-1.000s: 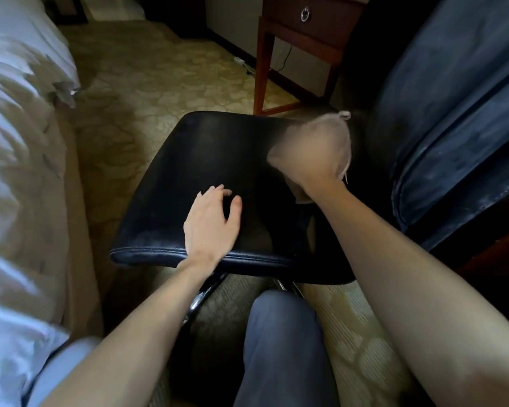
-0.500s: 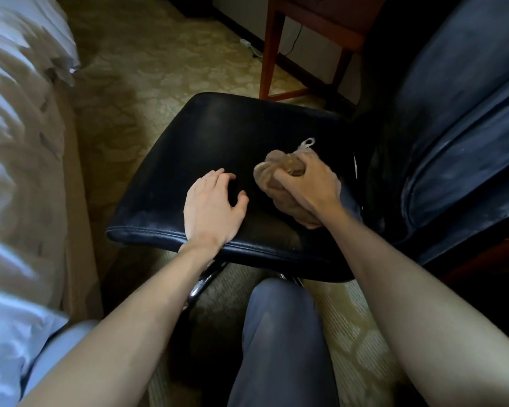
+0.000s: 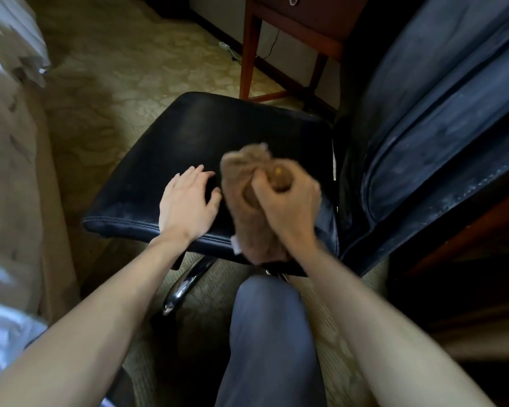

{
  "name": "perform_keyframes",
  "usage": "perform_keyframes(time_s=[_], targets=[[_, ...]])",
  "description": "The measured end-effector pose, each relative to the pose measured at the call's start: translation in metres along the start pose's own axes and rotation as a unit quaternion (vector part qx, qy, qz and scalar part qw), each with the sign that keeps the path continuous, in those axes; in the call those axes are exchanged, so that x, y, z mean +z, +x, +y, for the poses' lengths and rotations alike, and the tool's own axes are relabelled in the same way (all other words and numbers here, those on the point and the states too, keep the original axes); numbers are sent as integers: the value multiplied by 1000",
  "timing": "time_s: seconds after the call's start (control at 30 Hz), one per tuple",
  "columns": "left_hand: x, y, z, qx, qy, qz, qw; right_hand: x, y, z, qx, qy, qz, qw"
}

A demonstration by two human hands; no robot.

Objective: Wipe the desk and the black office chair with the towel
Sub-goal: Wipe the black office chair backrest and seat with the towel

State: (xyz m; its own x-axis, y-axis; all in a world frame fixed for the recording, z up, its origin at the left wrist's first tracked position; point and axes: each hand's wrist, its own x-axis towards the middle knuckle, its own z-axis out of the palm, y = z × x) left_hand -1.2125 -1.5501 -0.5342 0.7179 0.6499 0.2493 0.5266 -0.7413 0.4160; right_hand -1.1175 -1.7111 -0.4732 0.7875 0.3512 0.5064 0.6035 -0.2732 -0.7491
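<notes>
Right grip (image 3: 288, 210) clenches the bunched towel (image 3: 240, 180), pressed on the black office chair (image 3: 206, 133) seat near its front edge. Bare seat lies ahead and left of it. Left grip (image 3: 188, 204), fingers released, rests flat just left.

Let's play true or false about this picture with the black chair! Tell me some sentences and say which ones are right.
1. The right hand grips a crumpled tan towel. True.
2. The left hand holds a spray bottle. False: it rests flat on the black leather chair seat and holds nothing.
3. A reddish wooden desk with a ring-pull drawer stands beyond the chair. True.
4. The towel lies folded on the desk. False: it is bunched up on the near part of the seat.
</notes>
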Motion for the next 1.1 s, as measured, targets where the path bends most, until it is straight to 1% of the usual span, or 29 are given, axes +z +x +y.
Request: perform_keyframes(time_s=[0.07,0.13,0.17,0.2,0.23,0.3,0.33,0.37,0.43,0.53,0.63,0.77,0.83,1.03,1.1], targets=[[1,-2,5,-6,-5,10,1000,3,37,-1,-57,-81,67,993],[0,-5,9,-10,-6,13,1000,6,72,4,-79,-213,80,971],[0,-6,10,-10,-8,14,1000,9,88,9,-75,-277,59,956],[0,-8,12,-13,-10,14,1000,11,101,12,-63,-320,13,945],[1,-9,14,-16,-10,16,1000,15,113,17,-41,-341,-48,938],[4,-12,17,-21,-8,21,1000,23,128,32,38,-339,-180,923],[4,-13,19,-22,-5,25,999,27,131,42,80,-330,-230,912],[5,-14,21,-24,-3,27,999,30,131,55,110,-314,-256,908],[6,-14,25,-31,0,35,999,33,128,78,130,-275,-243,921],[10,-15,28,-44,5,55,997,32,124,91,122,-254,-218,934],[12,-14,34,-50,13,77,996,20,115,88,120,-233,-203,943],[16,-11,35,-40,59,93,993,-14,80,83,80,-235,-214,945],[19,-11,37,-38,71,100,992,-33,58,83,63,-239,-206,947],[20,-12,38,-45,63,97,992,-61,2,69,41,-219,-180,958],[19,-12,37,-44,61,94,993,-68,-16,66,30,-206,-157,965]])
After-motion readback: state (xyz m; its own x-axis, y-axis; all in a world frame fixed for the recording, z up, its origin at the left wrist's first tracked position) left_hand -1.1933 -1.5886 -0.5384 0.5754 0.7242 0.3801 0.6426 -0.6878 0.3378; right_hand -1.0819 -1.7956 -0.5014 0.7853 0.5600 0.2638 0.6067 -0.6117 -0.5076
